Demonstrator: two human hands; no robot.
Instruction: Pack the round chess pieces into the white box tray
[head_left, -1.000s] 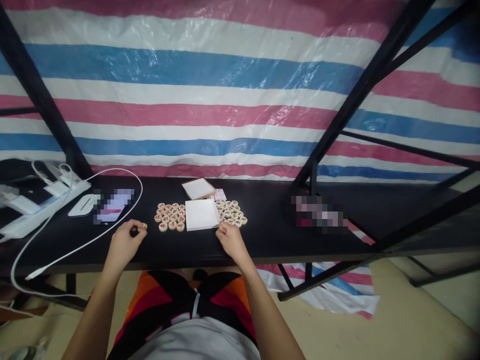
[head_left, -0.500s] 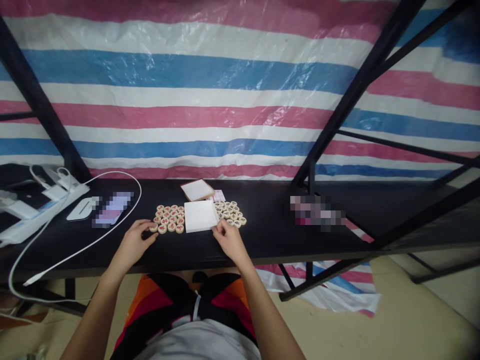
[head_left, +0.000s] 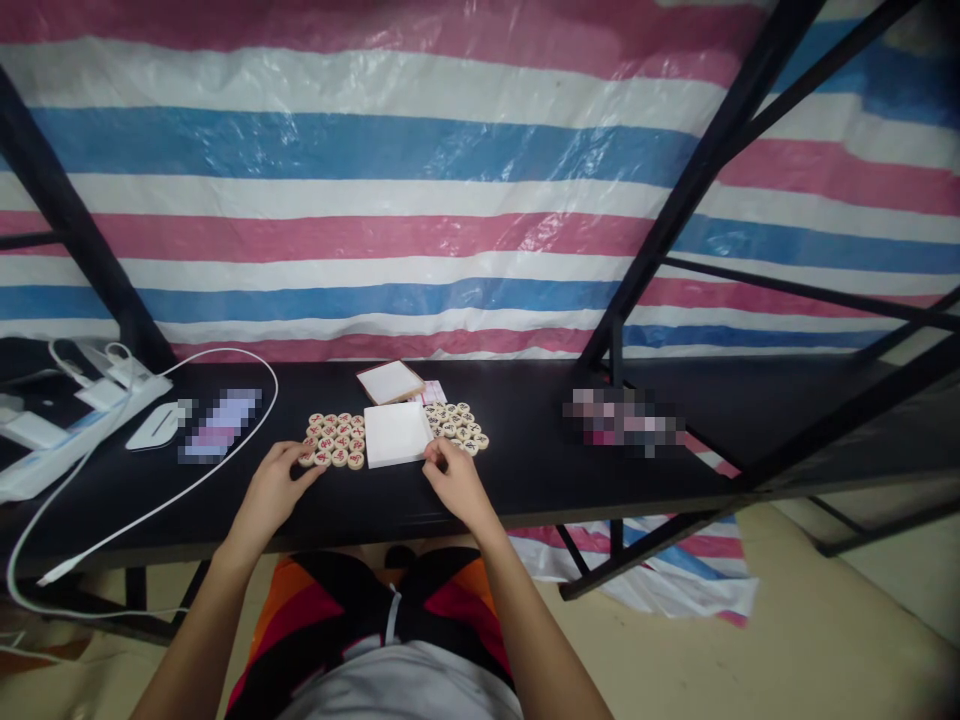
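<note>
Red-marked xiangqi pieces (head_left: 341, 437) lie in close rows on the black tabletop. My left hand (head_left: 276, 487) is at their lower left corner, fingers at the left side and thumb at the front row, apart from each other. To the right of these pieces sits a shallow white box (head_left: 394, 436), its hollow side up. My right hand (head_left: 454, 478) pinches the box's lower right corner. Black-marked xiangqi pieces (head_left: 463, 428) are bunched beyond that hand, some partly hidden by it and the box.
Behind the white box lies a second box part (head_left: 390, 382) with a brown rim, beside a pink-and-white paper (head_left: 430, 392). A white cable (head_left: 161, 505) loops over the left side, near a blurred-out phone-like object (head_left: 221, 425) and a power strip (head_left: 82, 420). Black frame bars (head_left: 667, 215) rise at right.
My left thumb has shifted right, along the front row of red-marked pieces. My right hand keeps its pinch at the box corner. The whole view has moved slightly.
</note>
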